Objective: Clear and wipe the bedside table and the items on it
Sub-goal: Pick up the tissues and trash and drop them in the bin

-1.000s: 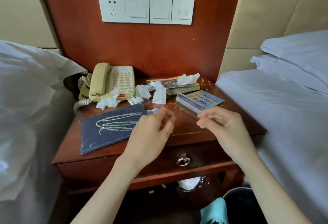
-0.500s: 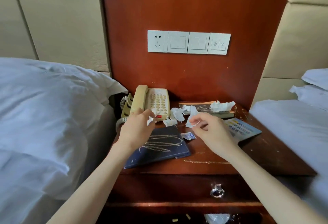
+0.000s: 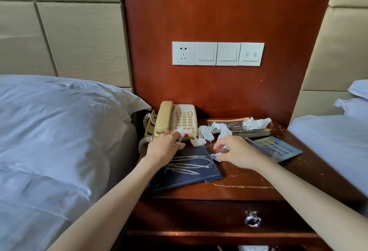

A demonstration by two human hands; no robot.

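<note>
On the bench (image 3: 249, 189), the left grip (image 3: 163, 147) is pinching a crumpled tissue (image 3: 181, 133) at the telephone (image 3: 176, 119); the right grip (image 3: 239, 152), fingers curled, is reaching over a small packet (image 3: 214, 156). More tissue scraps (image 3: 206, 132) are lying just beyond both grips; a dark folder (image 3: 187, 169) is sitting under the left wrist.

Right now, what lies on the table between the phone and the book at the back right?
In the head view, crumpled tissue scraps lie between the phone and the book; one more scrap sits on the book itself.
</note>
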